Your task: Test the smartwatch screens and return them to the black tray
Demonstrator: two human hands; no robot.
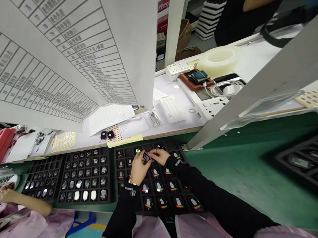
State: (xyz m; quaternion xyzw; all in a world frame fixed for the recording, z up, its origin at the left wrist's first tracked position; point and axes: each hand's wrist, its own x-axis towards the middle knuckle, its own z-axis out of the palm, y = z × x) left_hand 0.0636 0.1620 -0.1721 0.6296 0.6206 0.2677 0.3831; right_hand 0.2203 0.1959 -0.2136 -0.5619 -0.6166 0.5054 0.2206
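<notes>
My left hand [139,166] and my right hand [159,156] meet over a black compartment tray [124,180] on the green bench. Between their fingertips they hold one small dark device [146,157] with a screen. The tray's pockets hold several similar small devices [159,187], many with red and green marks. Both my sleeves are black, and a gold bracelet sits on my left wrist.
Two more black trays [83,175] of small devices lie to the left. A co-worker's arm in a pink sleeve [25,206] reaches in at far left. Another tray [308,158] sits at right. Hanging paper charts [60,49] and a white shelf with power strips [213,105] stand behind.
</notes>
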